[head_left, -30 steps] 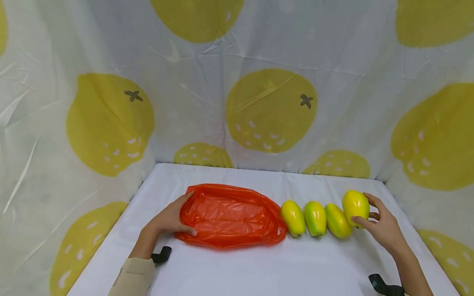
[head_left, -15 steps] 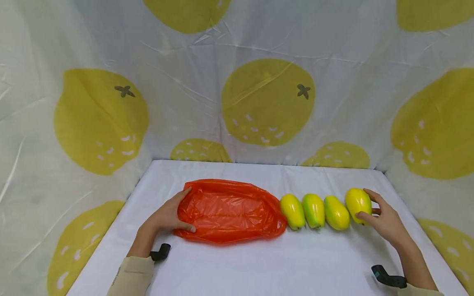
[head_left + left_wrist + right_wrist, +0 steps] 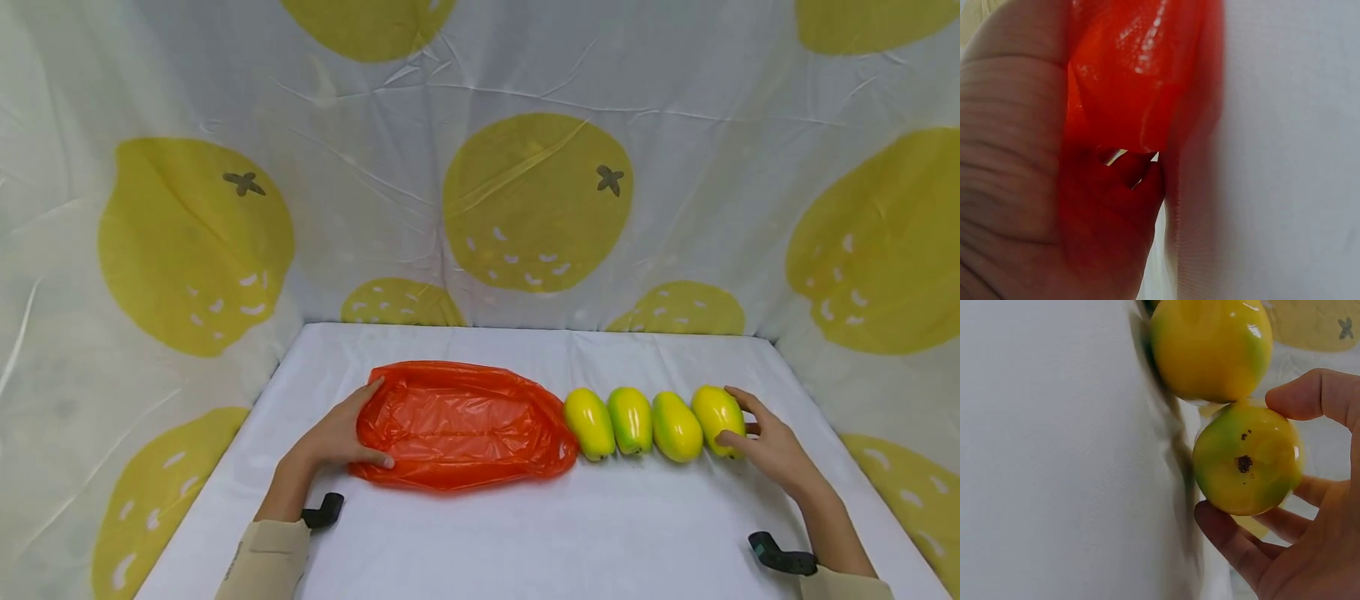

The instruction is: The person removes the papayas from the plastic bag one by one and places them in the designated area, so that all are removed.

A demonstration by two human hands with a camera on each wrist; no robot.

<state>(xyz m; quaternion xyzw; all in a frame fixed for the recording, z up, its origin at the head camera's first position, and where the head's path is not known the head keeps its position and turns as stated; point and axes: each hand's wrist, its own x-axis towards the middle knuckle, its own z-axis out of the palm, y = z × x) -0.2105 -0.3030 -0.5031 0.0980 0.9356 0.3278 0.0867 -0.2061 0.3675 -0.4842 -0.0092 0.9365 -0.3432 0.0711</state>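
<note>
A red plastic bag (image 3: 465,421) lies spread on the white table, its mouth gaping upward. My left hand (image 3: 341,429) grips its left end, the thumb at the near rim and the fingers at the far one; close up, red film (image 3: 1125,75) covers part of the palm. To the right of the bag stands a row of glossy yellow-green papayas. My right hand (image 3: 772,446) holds the rightmost papaya (image 3: 717,419) from its right side, between thumb and fingers. In the right wrist view this papaya (image 3: 1247,462) shows a dark spot on its end and sits against its neighbour (image 3: 1210,350).
Three other papayas, the left (image 3: 588,423), middle (image 3: 631,419) and right (image 3: 677,427) ones, stand between bag and right hand. The leftmost overlaps the bag's right end. Lemon-printed cloth walls (image 3: 367,208) enclose the white tabletop (image 3: 525,542) at the back and sides.
My right hand has brought the rightmost papaya down into line with the others. The papaya beside it has turned more upright. The left hand keeps its place on the bag; the head view has shifted slightly.
</note>
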